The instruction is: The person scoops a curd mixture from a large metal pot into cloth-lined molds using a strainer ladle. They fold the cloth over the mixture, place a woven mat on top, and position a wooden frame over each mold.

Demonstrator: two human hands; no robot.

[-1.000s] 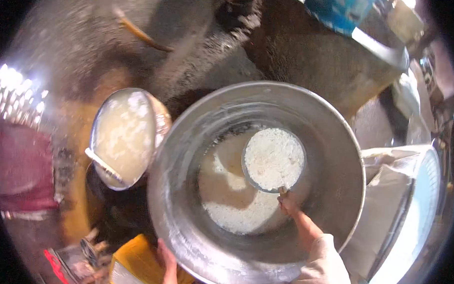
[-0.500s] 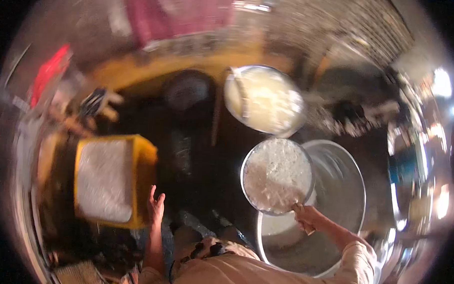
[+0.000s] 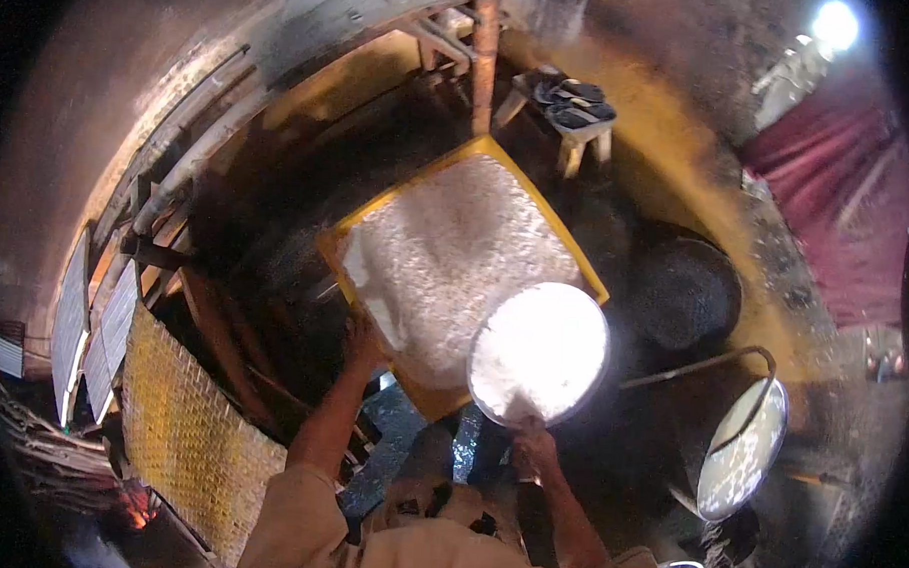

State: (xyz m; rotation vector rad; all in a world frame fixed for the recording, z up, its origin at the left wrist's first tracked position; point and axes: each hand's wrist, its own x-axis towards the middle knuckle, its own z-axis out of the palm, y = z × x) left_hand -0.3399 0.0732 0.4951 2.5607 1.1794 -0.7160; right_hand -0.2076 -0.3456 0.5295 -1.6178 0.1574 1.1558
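Observation:
My right hand (image 3: 535, 453) is closed around the short handle of a round, shallow, metal-rimmed scoop (image 3: 540, 352). White, glaring contents fill it, and whether its bottom is mesh I cannot make out. It hovers over the near right edge of a yellow crate (image 3: 566, 250). Inside the crate lies a broad layer of whitish, lumpy material (image 3: 456, 244). At the crate's near left side is my left hand (image 3: 362, 339), against or close to the edge; shadow hides its fingers.
To the right are a dark round vessel (image 3: 686, 292) and a metal basin of pale liquid (image 3: 744, 449) with a curved stick over it. A small stool (image 3: 580, 123) bears dark sandals. A woven panel (image 3: 184, 435) and a small fire (image 3: 138, 505) are at left.
My view has turned left. The scoop has gone from above the large metal pot to over the yellow crate, still in my right hand. My left hand has come to the crate's side.

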